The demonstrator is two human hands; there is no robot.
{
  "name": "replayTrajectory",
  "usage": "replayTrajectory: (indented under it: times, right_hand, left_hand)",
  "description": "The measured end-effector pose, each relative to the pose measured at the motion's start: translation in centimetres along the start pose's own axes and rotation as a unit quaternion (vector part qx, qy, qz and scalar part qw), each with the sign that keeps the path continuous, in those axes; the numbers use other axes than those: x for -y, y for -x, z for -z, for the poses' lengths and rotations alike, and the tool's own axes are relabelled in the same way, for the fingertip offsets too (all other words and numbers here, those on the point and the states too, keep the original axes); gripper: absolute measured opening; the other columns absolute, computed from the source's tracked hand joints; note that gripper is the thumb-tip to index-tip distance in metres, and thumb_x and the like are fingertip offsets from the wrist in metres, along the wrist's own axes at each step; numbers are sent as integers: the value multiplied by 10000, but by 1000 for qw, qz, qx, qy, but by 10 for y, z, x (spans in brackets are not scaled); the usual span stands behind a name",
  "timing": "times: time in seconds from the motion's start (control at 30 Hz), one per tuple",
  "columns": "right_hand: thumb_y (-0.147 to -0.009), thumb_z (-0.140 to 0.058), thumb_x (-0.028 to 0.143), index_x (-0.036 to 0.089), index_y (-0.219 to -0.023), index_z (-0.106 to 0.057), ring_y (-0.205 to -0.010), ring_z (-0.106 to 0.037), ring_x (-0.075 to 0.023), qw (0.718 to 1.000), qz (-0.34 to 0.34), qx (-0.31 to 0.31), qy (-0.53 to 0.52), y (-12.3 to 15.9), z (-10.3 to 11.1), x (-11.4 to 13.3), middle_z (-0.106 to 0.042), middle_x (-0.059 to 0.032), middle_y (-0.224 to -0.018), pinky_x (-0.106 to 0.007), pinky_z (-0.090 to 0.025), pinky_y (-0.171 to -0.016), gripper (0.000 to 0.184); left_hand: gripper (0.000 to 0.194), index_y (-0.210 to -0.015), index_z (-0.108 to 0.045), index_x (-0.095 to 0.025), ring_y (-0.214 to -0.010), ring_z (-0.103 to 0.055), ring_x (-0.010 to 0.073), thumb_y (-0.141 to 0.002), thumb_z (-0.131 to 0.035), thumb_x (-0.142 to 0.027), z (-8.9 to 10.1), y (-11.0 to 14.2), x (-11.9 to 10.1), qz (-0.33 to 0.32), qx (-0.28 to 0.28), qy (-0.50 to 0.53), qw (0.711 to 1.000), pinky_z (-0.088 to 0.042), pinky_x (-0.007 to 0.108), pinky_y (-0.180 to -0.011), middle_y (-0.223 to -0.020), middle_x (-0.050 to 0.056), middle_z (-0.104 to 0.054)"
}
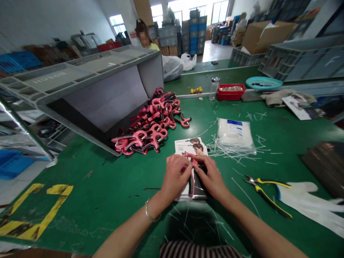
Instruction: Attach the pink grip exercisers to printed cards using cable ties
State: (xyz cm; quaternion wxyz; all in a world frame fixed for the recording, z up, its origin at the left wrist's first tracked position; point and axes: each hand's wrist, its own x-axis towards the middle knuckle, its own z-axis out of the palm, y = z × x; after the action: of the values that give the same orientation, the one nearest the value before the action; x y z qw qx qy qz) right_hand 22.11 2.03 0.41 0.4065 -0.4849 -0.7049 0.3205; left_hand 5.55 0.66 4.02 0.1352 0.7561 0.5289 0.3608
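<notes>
Pink pliers [191, 184] with black grips lie on a stack of printed cards [180, 146] in front of me. My left hand [176, 173] is closed, its fingers pinched at the head of the pliers; a thin tie may be between them, but I cannot make it out. My right hand [212, 176] grips the pliers from the other side, thumb against the pink part, pressing them to the top card. Just beyond, to the left, a heap of similar pink pliers [158, 122] spills from a grey crate [107, 68] tipped on its side.
White plastic ties [228, 152] lie scattered around a clear bag [233, 132]. Yellow-handled cutters [268, 195] and a white glove [309, 204] lie at right. Further back stand a red tray [231, 94] of small metal parts, a jar [214, 89] and a turquoise plate [264, 82]. A person [146, 37] is behind the crate.
</notes>
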Motion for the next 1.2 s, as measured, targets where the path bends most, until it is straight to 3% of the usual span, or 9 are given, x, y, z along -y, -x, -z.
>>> replayTrajectory:
  times: [0.13,0.2,0.27,0.33,0.47,0.7,0.93,1.07,1.2]
  right_hand:
    - [-910,-565,230,257,-1172,-582,-1121,-522,-246,999,-10,-32,-4,-3,-13,-2,-612,-53,-1189,-426,-420,-971,264]
    - [-914,-550,218,248,-1144,-592,-1114,-524,-248,999,7,-41,12,-4,-15,-1,-623,-56,-1159,-436,-406,-983,236]
    - [-929,-542,239,244,-1139,-595,-1128,-518,-251,998,18,-49,23,-3,-11,3,-622,-61,-1174,-444,-396,-993,217]
    - [-942,-538,262,244,-1144,-594,-1150,-509,-255,998,34,-41,34,2,-3,8,-614,-66,-1208,-447,-390,-1003,210]
    - [-976,-473,221,231,-1062,-614,-1023,-557,-237,992,79,65,69,22,16,21,-658,-62,-1060,-407,-442,-921,165]
    - [-976,-449,186,199,-1046,-632,-903,-538,-254,957,145,153,200,37,9,49,-673,-91,-963,-420,-448,-832,196]
    - [-877,-502,58,140,-930,-666,-990,-524,-344,886,174,153,401,25,-12,61,-672,-181,-941,-484,-395,-867,191]
    - [-881,-493,85,93,-985,-661,-973,-524,-367,877,163,175,416,24,-4,52,-662,-215,-968,-493,-391,-811,198]
    - [-899,-491,132,134,-942,-639,-963,-511,-353,882,185,185,393,22,6,48,-660,-186,-931,-486,-378,-809,154]
  left_hand:
    - [117,-891,-627,-172,-1039,-545,240,-921,-515,-167,-12,21,-6,-150,72,-75,983,-357,445,-982,-972,72,-679]
    - [134,-885,-621,-172,-1050,-544,242,-927,-494,-159,-10,28,-6,-162,104,-95,977,-363,446,-989,-946,72,-667]
    - [105,-966,-614,-180,-1098,-527,253,-932,-524,-223,-3,33,-7,-106,93,-110,984,-361,460,-1004,-1018,78,-649]
    - [280,-1072,-583,-179,-1121,-509,285,-888,-616,-387,6,39,-8,-22,53,-134,989,-373,491,-992,-1113,103,-610]
    - [625,-1143,-535,-162,-1043,-526,319,-729,-723,-591,17,52,-10,79,46,-172,981,-436,508,-896,-1129,131,-556]
    - [98,-964,-570,-166,-861,-562,237,-871,-540,-167,20,42,7,38,91,-133,986,-481,393,-794,-892,84,-582]
    - [137,-1027,-609,-172,-930,-588,224,-930,-515,-195,19,47,7,33,108,-42,993,-480,385,-866,-980,90,-646]
    - [173,-1078,-628,-189,-1017,-595,183,-945,-517,-188,19,64,15,69,80,82,991,-462,332,-933,-1065,67,-663]
    - [137,-994,-685,-201,-874,-630,169,-898,-588,-191,19,71,26,157,76,129,976,-482,283,-784,-950,30,-688]
